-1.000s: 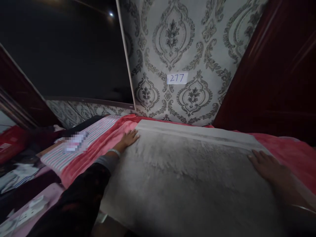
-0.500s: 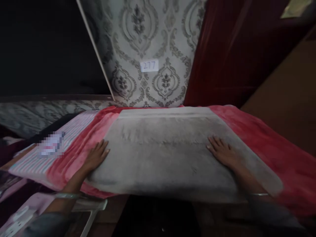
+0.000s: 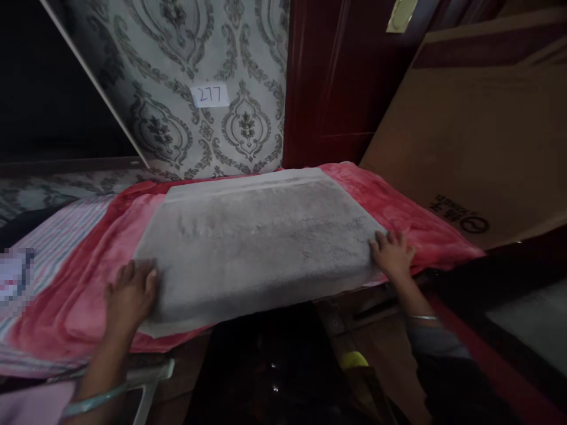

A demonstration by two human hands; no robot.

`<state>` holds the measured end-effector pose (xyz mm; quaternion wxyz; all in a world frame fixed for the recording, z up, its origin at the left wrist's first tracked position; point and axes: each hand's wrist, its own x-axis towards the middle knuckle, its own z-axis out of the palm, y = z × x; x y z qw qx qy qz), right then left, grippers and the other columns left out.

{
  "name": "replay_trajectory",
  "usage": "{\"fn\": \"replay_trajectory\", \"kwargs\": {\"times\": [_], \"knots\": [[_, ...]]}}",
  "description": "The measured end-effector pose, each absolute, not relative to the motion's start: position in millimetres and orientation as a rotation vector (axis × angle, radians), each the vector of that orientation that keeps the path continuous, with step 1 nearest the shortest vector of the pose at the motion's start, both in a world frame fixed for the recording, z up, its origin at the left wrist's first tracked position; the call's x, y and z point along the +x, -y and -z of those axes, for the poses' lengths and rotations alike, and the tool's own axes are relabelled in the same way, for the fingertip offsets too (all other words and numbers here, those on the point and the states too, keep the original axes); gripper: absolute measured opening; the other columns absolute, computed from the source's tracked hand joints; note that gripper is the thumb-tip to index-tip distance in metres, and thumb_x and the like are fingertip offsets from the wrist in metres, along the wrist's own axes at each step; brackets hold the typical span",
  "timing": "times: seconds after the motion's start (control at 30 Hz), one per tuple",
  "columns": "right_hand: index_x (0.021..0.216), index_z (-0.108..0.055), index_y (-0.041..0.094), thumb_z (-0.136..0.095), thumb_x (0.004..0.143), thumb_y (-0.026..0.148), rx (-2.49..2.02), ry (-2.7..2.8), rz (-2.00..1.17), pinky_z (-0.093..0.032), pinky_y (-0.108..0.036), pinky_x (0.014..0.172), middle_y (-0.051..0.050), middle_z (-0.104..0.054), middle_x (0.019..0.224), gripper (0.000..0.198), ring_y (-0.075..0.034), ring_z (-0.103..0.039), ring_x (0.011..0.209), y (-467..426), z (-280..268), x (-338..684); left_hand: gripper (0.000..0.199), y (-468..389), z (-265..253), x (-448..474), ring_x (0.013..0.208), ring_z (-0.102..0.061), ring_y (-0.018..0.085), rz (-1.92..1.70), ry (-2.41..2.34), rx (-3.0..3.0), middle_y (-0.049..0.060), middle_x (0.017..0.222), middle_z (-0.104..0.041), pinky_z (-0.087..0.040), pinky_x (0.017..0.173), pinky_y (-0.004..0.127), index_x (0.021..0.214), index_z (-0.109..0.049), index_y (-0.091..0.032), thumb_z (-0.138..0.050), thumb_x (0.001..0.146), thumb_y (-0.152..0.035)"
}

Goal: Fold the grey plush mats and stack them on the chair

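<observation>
A grey, plush cloth that looks like a towel (image 3: 261, 236) lies spread flat over a red and pink blanket (image 3: 106, 260); a paler band runs along its far edge. My left hand (image 3: 130, 301) rests at the towel's left edge, fingers apart and slightly bent, a little blurred. At the right edge, my right hand (image 3: 393, 255) touches the towel and the red blanket with bent, spread fingertips. Neither hand visibly holds anything. The near side of the towel drapes down over the front edge of the surface below.
Striped fabric (image 3: 66, 230) extends under the blanket at left. A patterned wall with a paper marked 277 (image 3: 209, 94) stands behind, a dark screen (image 3: 57, 88) at upper left. A large cardboard box (image 3: 478, 136) leans at right beside a dark red door (image 3: 330, 82).
My view has turned to the right. My right hand has moved to the towel's right edge, and the left has drawn nearer along its left edge. The fingers of both are now more bent.
</observation>
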<state>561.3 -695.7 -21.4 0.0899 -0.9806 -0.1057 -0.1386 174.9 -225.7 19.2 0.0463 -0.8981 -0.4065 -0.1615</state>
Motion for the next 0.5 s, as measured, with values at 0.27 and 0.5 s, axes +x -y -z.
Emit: {"fn": "replay_trajectory", "kwargs": {"times": [0.27,0.5], "knots": [[0.148,-0.049,0.025,-0.034,0.104,0.039,-2.732,0.976,0.4,-0.029,-0.052,0.114,-0.007,-0.045,0.155,0.049,-0.029,-0.034,0.144,614.8,26.5,512.7,0.058,319.9,11.7,252.3,0.144,-0.04,0.034,0.435,0.319,-3.005,0.011,0.153,-0.048,-0.034,0.115,0.056,0.144,-0.054,-0.02,-0.039,0.095,-0.046],[0.144,-0.054,0.019,-0.033,0.102,0.034,-2.834,0.558,0.592,-0.027,-0.05,0.115,-0.009,-0.05,0.151,0.05,-0.029,-0.036,0.142,688.9,46.7,556.9,0.069,260.0,31.4,194.7,0.146,-0.037,0.036,0.672,0.58,-2.923,0.007,0.156,-0.045,-0.032,0.115,0.06,0.158,-0.033,-0.03,-0.033,0.091,-0.05]]}}
